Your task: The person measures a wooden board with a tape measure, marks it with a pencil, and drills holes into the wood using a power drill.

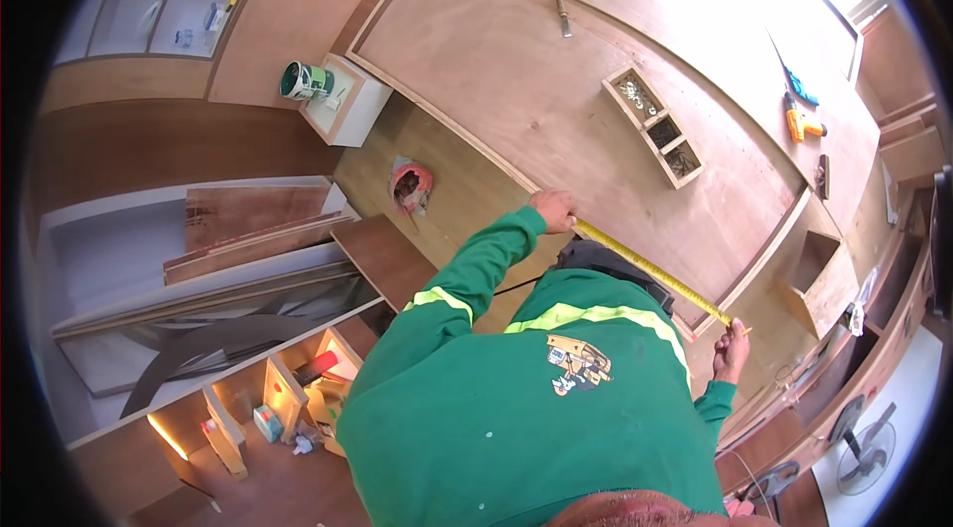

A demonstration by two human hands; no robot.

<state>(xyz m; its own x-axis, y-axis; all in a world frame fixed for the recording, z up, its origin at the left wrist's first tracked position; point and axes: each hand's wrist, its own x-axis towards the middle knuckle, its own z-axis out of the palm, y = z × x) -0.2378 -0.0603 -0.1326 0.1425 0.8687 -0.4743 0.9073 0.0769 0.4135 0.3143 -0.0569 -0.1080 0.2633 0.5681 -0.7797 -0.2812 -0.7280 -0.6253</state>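
A yellow tape measure (pixel 655 271) is drawn out along the near edge of a large plywood panel (pixel 476 61). My left hand (pixel 553 210) is closed on one end of the tape at the panel's edge. The fingers of my right hand (pixel 732 352) pinch the other end near the panel's right corner. A small thin yellowish tip pokes out by those fingers; I cannot tell what it is. The tape's case does not show clearly. On the panel, beyond the tape, lies a wooden tray (pixel 650 125) with three compartments of small hardware.
A chisel-like tool (pixel 564 15) lies on the panel; an orange drill (pixel 797 120) lies farther right. A green bucket (pixel 308 80) sits on a white box at left. An open wooden box (pixel 816 279) stands right. Board offcuts (pixel 253 234) lean at left; a fan (pixel 867 455) is lower right.
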